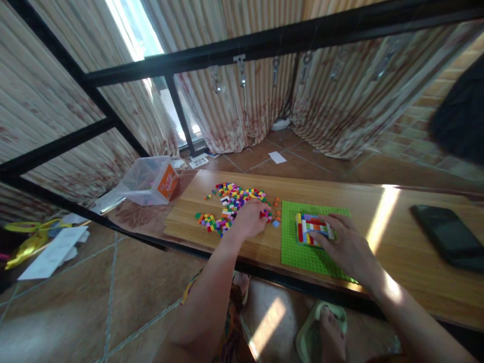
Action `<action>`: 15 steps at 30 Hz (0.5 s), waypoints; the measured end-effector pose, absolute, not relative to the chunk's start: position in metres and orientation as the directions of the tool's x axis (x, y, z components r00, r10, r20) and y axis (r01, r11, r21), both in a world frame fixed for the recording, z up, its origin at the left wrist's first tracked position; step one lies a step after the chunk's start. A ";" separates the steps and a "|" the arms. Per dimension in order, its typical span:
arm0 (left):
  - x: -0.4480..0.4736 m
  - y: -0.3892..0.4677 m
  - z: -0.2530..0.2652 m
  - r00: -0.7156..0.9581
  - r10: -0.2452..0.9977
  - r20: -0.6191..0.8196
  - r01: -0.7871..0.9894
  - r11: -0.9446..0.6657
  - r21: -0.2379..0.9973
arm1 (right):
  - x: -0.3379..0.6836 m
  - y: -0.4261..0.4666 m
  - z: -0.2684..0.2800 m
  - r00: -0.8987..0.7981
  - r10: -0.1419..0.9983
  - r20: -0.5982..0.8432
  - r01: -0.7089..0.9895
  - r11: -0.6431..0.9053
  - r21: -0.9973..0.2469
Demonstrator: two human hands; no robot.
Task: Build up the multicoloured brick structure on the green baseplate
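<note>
A heap of small colourful toy bricks lies loose on the wooden bench top. My left hand is at the heap's right edge, fingers curled in a pinch around a small reddish toy brick. To the right, a green studded baseplate lies flat and carries a low rectangular brick build in red, yellow, white and blue. My right hand grips the build from its right side, thumb along the near side and fingers along the far side. The hand covers the build's right end.
Several orange bricks and a light blue brick lie between heap and baseplate. A black phone rests at the bench's right. A clear plastic box stands beyond the left end. A dark metal rail crosses in front of the curtains.
</note>
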State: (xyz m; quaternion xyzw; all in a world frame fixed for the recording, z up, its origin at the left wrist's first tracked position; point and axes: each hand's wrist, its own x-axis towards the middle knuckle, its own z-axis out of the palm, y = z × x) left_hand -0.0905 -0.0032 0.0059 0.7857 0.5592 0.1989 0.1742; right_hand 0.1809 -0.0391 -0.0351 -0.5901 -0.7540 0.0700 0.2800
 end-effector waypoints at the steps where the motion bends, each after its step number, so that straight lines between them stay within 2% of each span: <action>1: -0.087 -0.005 0.006 0.348 0.930 0.118 0.794 -0.359 0.490 | 0.181 -0.039 -0.035 -0.148 0.927 0.346 0.848 0.299 -0.438; 4: -0.077 -0.009 0.006 0.426 0.900 0.095 0.789 -0.421 0.447 | 0.180 -0.040 -0.033 -0.154 0.920 0.361 0.836 0.316 -0.448; 11: -0.069 -0.009 0.003 0.434 0.899 0.062 0.830 -0.426 0.361 | 0.178 -0.041 -0.026 -0.119 0.927 0.356 0.811 0.297 -0.503; 15: -0.067 -0.009 0.006 0.411 0.905 0.106 0.821 -0.418 0.388 | 0.181 -0.041 -0.017 -0.032 0.934 0.355 0.783 0.244 -0.572</action>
